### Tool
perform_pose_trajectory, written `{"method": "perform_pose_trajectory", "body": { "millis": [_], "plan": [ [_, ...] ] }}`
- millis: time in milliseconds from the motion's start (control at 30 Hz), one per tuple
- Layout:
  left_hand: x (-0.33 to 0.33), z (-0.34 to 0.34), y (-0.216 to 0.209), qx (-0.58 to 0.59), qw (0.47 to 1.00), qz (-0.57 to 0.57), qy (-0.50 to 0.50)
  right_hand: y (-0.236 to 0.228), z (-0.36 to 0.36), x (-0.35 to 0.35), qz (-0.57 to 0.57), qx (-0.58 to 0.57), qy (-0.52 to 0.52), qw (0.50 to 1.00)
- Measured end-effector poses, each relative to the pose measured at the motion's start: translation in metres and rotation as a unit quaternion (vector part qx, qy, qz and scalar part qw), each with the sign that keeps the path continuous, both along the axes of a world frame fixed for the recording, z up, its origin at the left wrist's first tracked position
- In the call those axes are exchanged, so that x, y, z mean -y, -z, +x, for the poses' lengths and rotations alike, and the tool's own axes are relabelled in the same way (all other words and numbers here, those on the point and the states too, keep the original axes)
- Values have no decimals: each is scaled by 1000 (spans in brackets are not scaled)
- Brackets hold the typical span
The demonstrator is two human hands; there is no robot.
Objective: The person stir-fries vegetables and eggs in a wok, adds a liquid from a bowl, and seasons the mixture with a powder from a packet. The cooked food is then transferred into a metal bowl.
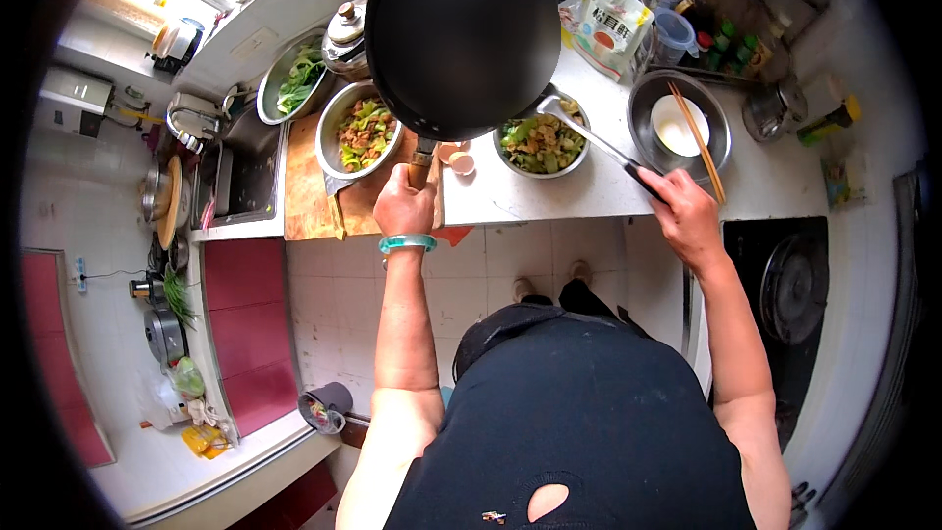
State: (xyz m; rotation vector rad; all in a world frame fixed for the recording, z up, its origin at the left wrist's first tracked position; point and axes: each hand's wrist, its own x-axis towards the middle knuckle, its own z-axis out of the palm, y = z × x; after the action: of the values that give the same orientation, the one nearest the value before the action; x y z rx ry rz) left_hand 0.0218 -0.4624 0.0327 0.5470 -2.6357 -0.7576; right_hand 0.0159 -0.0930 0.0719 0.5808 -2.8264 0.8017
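My left hand [403, 201] is closed around the wooden handle of a black wok [461, 39], raised above the counter with its dark inside facing up. A teal bangle circles that wrist. My right hand [682, 211] grips the black handle of a metal spatula [601, 140]; the spatula's head is beside the wok's lower right rim, over a bowl [543, 176] of cooked green vegetables and light pieces. Left of the wok handle, another metal bowl [326, 149] contains green vegetables with browned bits. Broken eggshells [461, 164] lie between the bowls.
A wooden cutting board [309, 201] with a knife [336, 214] lies beside the sink [250, 162]. To the right, a metal basin [639, 130] carries a white bowl and chopsticks [695, 132]. A plastic bag [606, 29] and bottles stand behind. A dark stove [790, 285] is at lower right.
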Motion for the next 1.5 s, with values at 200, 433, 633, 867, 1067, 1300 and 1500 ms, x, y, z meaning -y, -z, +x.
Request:
{"method": "perform_pose_trajectory", "body": {
  "millis": [200,433,633,867,1067,1300,1500],
  "plan": [
    [2,5,-5,3,1000,4,-11,-9,15,-18,-15,17,43,999],
    [8,10,-13,9,999,26,-18,-7,14,2,-42,35,69,996],
    [30,22,-7,-4,987,153,45,-8,38,-8,-200,69,92,973],
    [19,58,-16,128,884,444,76,-31,75,25,-599,347,46,720],
    [-20,75,-18,228,846,458,150,-30,104,41,-656,359,96,657],
    [-116,70,-29,322,811,422,245,-39,149,3,-645,304,161,682],
    [-221,63,-21,385,759,374,369,-43,184,-66,-627,267,178,710]
  ]
}}
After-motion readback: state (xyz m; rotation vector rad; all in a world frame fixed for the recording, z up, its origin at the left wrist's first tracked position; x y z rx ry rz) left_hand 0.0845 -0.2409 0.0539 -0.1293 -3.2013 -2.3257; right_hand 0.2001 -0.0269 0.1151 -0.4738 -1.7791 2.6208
